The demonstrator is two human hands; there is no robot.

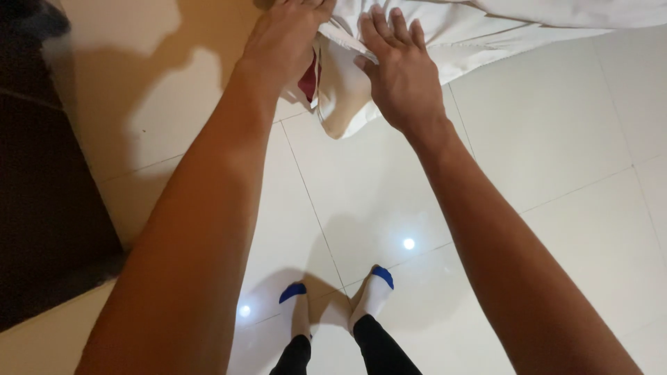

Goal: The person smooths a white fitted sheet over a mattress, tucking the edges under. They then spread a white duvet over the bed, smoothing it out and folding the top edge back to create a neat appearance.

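Fingers of the left hand (pixel 285 38): closed on a fold of the white sheet (pixel 445 35), tips hidden at the frame's top. Fingers of the right hand (pixel 403 76): spread flat, pressing the cloth. Sheet: hanging toward the tiled floor (pixel 556 139), long axis running rightward along the top edge. A red cloth (pixel 309 80) showed beneath; arranging appeared barely begun.

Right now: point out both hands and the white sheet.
left hand (pixel 285 38), head view, back of the hand, gripping the sheet's edge
right hand (pixel 399 69), head view, back of the hand, fingers spread on the cloth
white sheet (pixel 528 28), head view, bare cloth right of the hands
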